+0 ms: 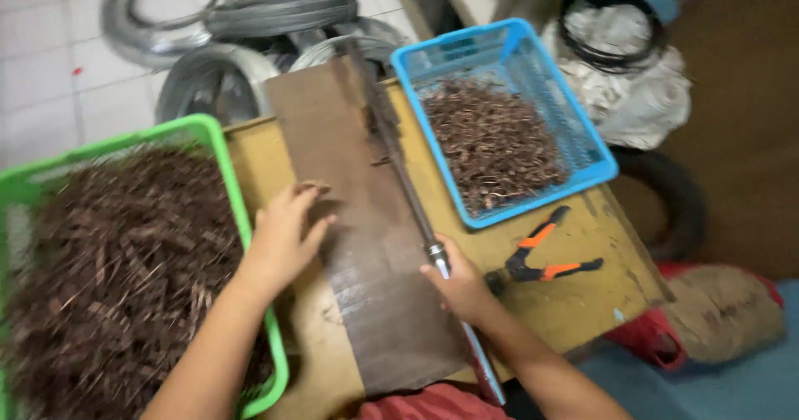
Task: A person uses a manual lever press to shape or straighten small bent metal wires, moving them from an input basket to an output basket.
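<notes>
Nearest to the person, the right hand (460,289) is wrapped around a long, thin metal rod with a shiny steel collar (416,212), gripping it just below the collar. The rod runs away up the bench, along the right edge of a flat, dull brown board (366,287) that lies on the worn yellow wooden table (583,295). It looks stiff, fairly heavy for its width and smooth enough to slip, so the low grip by the collar seems the sound place to take it.

The left hand (283,241) lies on the board's left edge, fingers loosely bent over a small brown piece; I cannot tell whether it pinches it.

Just right of the rod lie orange-and-black handled pliers (541,253), untouched. At the left stands a green plastic basket (241,220) heaped with light, brittle-looking brown strips. Farther off, a blue plastic mesh basket (583,129) holds a tangle of small, curled brown bits. Beyond the bench, coils of springy grey wire (250,20) lie on white floor tiles.
</notes>
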